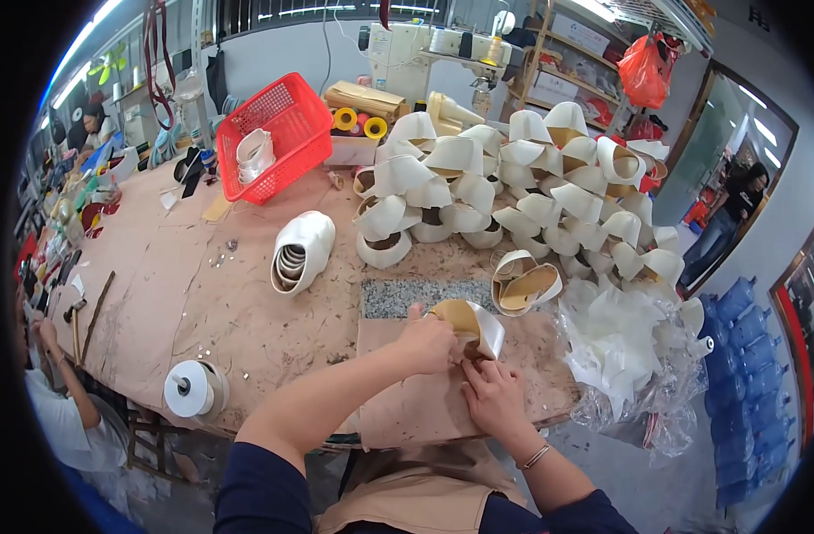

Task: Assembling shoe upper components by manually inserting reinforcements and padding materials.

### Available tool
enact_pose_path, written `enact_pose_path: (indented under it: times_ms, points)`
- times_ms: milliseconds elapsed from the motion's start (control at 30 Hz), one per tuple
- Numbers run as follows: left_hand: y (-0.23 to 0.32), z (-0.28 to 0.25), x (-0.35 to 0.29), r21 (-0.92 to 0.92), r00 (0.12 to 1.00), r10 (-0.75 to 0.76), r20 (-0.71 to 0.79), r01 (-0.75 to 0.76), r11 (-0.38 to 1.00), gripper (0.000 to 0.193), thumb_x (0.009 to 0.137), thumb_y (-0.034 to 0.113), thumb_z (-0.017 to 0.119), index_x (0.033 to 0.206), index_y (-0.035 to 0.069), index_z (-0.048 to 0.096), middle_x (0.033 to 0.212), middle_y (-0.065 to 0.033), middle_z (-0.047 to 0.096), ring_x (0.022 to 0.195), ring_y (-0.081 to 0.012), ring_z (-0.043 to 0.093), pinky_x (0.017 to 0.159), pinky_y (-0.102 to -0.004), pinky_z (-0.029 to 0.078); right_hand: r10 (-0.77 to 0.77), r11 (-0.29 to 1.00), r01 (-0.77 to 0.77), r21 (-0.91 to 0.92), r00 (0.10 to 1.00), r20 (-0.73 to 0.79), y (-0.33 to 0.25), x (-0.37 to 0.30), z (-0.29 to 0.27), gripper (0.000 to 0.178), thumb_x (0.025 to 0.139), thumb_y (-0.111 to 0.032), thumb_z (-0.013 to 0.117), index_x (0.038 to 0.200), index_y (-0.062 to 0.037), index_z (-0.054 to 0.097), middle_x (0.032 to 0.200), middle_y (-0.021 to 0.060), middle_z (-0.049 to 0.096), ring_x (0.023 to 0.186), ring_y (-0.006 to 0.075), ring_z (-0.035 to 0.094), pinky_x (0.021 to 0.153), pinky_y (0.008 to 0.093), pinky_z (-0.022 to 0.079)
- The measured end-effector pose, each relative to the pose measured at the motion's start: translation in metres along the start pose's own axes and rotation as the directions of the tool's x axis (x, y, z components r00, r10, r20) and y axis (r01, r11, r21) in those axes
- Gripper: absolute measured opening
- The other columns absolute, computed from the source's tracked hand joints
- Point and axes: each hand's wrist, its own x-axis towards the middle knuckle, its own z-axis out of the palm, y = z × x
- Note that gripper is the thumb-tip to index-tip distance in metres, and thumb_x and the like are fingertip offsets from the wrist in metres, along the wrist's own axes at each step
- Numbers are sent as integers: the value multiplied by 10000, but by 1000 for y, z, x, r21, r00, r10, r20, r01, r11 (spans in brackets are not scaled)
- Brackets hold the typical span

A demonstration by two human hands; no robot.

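Note:
A white shoe upper with a tan lining (469, 320) is between my hands at the near edge of the workbench. My left hand (427, 343) is closed on its left side. At its lower edge, my right hand (496, 392) pinches the material with bent fingers. Just beyond lies a speckled grey stone slab (416, 298), partly covered by a tan sheet (389, 347). Another white upper (524, 283) rests to the right of the slab. Farther left sits a nested stack of white uppers (302, 253). Whether a small tool is in my fingers is hidden.
Many white uppers (451, 156) are heaped at the back. A red basket (278, 133) stands back left, a white spool (189, 389) near left. Crumpled clear plastic (616, 343) hangs over the right edge beside blue water bottles (741, 383). A person (64, 392) works at far left.

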Motion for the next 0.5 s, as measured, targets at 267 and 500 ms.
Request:
enact_pose_path:
  times_ms: [267,500]
  points:
    - [45,14,8,-63,982,-142,-126,135,989,87,715,194,633,738,157,708,822,-81,622,929,-272,603,885,-576,270,-143,983,147,105,989,-49,39,-16,-7,371,833,-254,595,1150,-62,605,1056,50,572,1043,213,511,879,391,367]
    - [26,-17,27,331,843,536,-39,-496,803,147,794,173,573,697,203,679,929,28,601,795,-172,603,909,-410,332,-157,972,143,185,986,63,67,-17,-14,338,831,-229,601,1123,-60,618,1061,51,578,1009,218,524,888,373,379]
